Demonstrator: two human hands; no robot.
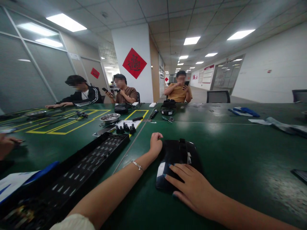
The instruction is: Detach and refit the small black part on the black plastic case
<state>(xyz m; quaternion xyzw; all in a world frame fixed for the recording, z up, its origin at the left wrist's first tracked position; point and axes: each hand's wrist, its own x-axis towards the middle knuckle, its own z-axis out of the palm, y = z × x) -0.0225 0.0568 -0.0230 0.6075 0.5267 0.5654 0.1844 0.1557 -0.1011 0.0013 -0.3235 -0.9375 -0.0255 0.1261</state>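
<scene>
A glossy black curved casing (168,153) lies on the green table in front of me, with a white label (160,169) on its left side and a dark strap-like strip (183,150) across its top. My right hand (192,185) rests flat on the near part of the casing, fingers apart. At the casing's far left edge, my left hand (156,144) has its fingers curled in. Whatever those fingers may hold is hidden from this angle.
To the left stands a long black tray (96,159) with rows of small metal pieces. Beyond it are several black cylindrical parts (126,127) and a metal bowl (109,118). Pliers (168,119) lie farther back. Another person's hand (7,145) is at the left edge; people sit across the table.
</scene>
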